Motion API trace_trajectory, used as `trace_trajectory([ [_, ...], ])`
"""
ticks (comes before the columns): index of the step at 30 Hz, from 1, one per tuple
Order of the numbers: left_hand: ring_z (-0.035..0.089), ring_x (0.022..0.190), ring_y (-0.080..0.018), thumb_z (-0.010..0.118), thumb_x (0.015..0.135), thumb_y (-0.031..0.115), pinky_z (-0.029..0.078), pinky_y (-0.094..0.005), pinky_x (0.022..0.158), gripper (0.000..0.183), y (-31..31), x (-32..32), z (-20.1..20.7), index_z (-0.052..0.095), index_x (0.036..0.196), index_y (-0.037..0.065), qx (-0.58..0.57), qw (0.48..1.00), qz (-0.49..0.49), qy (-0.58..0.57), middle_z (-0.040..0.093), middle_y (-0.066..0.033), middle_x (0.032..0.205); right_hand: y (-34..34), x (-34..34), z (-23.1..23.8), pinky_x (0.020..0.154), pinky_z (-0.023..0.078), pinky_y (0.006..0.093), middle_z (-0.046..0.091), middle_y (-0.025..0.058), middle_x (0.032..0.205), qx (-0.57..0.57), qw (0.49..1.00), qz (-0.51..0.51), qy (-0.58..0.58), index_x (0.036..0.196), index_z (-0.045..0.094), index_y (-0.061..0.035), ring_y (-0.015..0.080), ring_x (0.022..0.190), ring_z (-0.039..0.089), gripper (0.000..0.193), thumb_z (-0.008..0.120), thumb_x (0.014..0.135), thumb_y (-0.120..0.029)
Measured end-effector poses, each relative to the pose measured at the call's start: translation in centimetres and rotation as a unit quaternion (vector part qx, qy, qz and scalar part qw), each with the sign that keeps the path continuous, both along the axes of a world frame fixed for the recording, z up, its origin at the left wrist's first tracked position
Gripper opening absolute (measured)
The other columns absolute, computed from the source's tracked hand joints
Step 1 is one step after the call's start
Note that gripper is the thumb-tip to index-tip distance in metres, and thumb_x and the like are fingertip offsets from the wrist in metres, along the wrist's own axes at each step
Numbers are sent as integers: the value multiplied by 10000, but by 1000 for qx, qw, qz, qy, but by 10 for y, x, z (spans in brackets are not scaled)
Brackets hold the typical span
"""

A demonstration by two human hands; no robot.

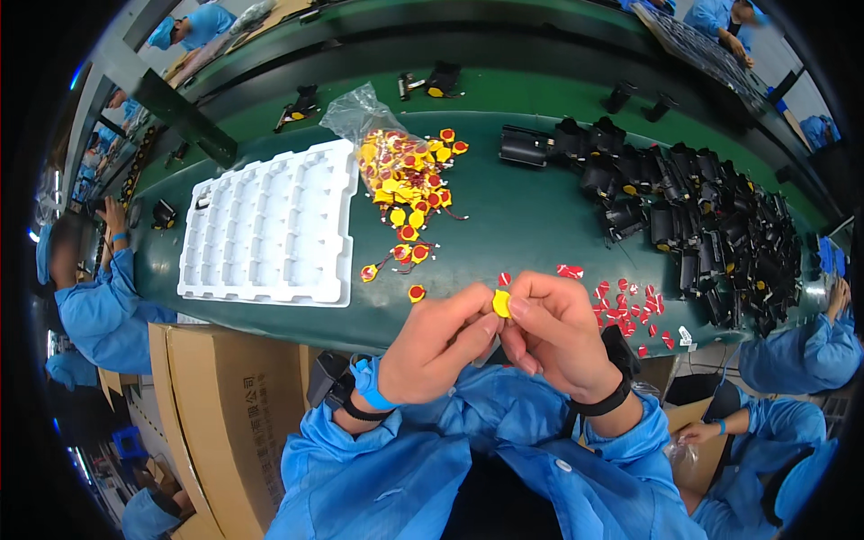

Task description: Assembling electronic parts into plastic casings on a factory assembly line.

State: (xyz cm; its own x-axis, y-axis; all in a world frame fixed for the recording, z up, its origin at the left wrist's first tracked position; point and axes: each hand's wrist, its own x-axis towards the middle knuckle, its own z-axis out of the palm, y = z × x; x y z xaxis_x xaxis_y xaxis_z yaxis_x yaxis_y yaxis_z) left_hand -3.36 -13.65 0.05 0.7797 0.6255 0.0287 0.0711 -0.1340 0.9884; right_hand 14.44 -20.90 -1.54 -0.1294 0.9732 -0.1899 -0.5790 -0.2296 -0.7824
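Observation:
In front of my chest both hands meet over the near edge of the green table. A round yellow coin cell (500, 304) is pinched between the thumb and fingertips of my right hand (565, 335). My left hand (436, 346) is closed too, its thumb and forefinger pressed at the cell's left edge. Beyond them lies a heap of yellow coin cells (405, 180) with red round faces and thin wires, partly in a clear plastic bag (362, 110). One loose cell (417, 293) sits just past my left hand. Red peeled backing pieces (621, 310) are scattered right of my right hand.
A white molded tray (270, 225) lies left of the heap. Black plastic housings (693, 207) are piled along the right side. A cardboard box (225, 405) stands below the table at left. Co-workers in blue sit at both sides, one (103, 288) at the left.

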Motion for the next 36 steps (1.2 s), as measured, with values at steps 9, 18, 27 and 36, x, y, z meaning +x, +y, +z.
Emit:
trace_trajectory([
  [9, 513, 510, -90, 492, 953, 62, 396, -250, 489, 142, -14, 29, -10, 592, 874, 1, 11, 999, -36, 24, 588, -30, 607, -31, 20, -22, 411, 339, 215, 593, 75, 646, -18, 997, -31, 70, 879, 559, -22, 103, 472, 515, 207, 543, 1023, -171],
  [18, 547, 485, -223, 642, 730, 46, 409, -367, 475, 111, -6, 69, -13, 537, 696, 58, 546, 831, -9, 108, 487, -80, 548, -91, 77, -18, 360, 313, 264, 507, 96, 584, 38, 952, -259, 161, 886, 527, -16, 143, 397, 427, 196, 490, 1010, -163],
  [27, 633, 521, -282, 622, 802, 194, 468, -393, 472, 201, -6, 122, -38, 583, 752, 4, 571, 727, -299, 235, 592, -125, 559, -103, 104, -24, 359, 313, 271, 493, 118, 552, 83, 930, -357, 26, 811, 446, -20, 156, 385, 407, 245, 494, 1001, -167],
  [36, 630, 645, -288, 643, 792, 163, 497, -400, 564, 118, 28, 126, 42, 614, 740, 61, 597, 724, -257, 231, 573, -105, 664, -93, 124, -34, 428, 435, 233, 645, 106, 685, 69, 916, -346, -191, 898, 661, 74, 121, 496, 583, 69, 598, 911, 51],
])
